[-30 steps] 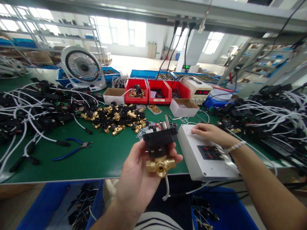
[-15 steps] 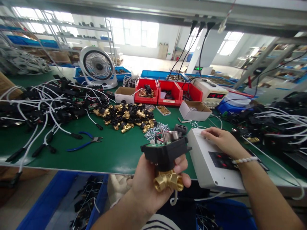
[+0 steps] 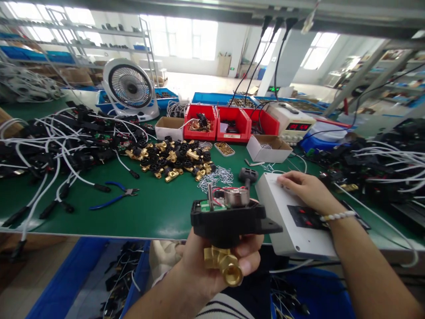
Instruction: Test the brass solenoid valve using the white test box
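Note:
My left hand (image 3: 192, 266) is wrapped round a motorized brass valve (image 3: 229, 226), held up in front of the bench edge. Its black housing is uppermost and uncovered, showing a green circuit board and a silver motor; the brass body (image 3: 224, 263) with its threaded ports points down. My right hand (image 3: 307, 190), a beaded bracelet at its wrist, rests on the far end of a white test box (image 3: 279, 217). Its fingers are drawn together against the box top, and whatever lies under the fingertips is hidden. Red and black terminals sit on the box by the wrist.
Brass valve bodies (image 3: 172, 157) lie heaped mid-bench, beside metal clips (image 3: 217, 177). Blue-handled cutters (image 3: 114, 195) and cabled black units (image 3: 66, 146) are at left. Red bins (image 3: 201, 124), a small fan (image 3: 131, 86) and a power supply (image 3: 294, 122) stand behind. More cabled units (image 3: 392, 164) lie right.
My left hand has turned the valve, so one brass port now faces me and the housing's flat tab points right. My right hand stays at the box's far end.

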The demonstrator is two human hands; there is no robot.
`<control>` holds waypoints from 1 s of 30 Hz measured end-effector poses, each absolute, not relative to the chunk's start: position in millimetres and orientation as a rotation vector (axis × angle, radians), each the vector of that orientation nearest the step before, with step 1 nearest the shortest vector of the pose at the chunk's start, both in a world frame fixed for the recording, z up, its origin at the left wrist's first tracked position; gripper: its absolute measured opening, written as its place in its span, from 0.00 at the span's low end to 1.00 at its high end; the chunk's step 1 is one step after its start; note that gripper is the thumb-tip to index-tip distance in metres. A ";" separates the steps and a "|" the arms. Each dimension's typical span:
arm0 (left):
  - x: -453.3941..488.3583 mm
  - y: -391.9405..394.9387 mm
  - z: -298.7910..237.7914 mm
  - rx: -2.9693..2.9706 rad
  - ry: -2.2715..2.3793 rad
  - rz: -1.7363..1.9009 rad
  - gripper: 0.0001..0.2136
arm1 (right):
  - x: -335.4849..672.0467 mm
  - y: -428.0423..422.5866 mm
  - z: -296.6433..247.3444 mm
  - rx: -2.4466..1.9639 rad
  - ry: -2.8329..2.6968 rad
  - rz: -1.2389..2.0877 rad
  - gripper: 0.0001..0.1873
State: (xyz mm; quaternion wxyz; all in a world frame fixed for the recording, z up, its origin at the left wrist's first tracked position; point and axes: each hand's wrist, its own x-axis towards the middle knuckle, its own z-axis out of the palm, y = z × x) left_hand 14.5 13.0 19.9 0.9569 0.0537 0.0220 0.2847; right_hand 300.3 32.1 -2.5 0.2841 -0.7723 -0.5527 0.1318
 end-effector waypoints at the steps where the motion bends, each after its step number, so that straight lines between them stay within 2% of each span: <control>1: 14.0 11.9 19.4 0.106 0.047 0.559 0.18 | 300.6 31.8 -3.1 -2.058 -1.480 0.349 0.28; 12: 14.9 12.5 17.7 -0.069 0.019 0.452 0.14 | 303.2 30.8 -5.6 -2.027 -1.481 0.376 0.27; 30: 13.4 10.9 24.0 -0.091 0.050 0.520 0.12 | 299.9 30.0 -4.9 -2.059 -1.454 0.362 0.25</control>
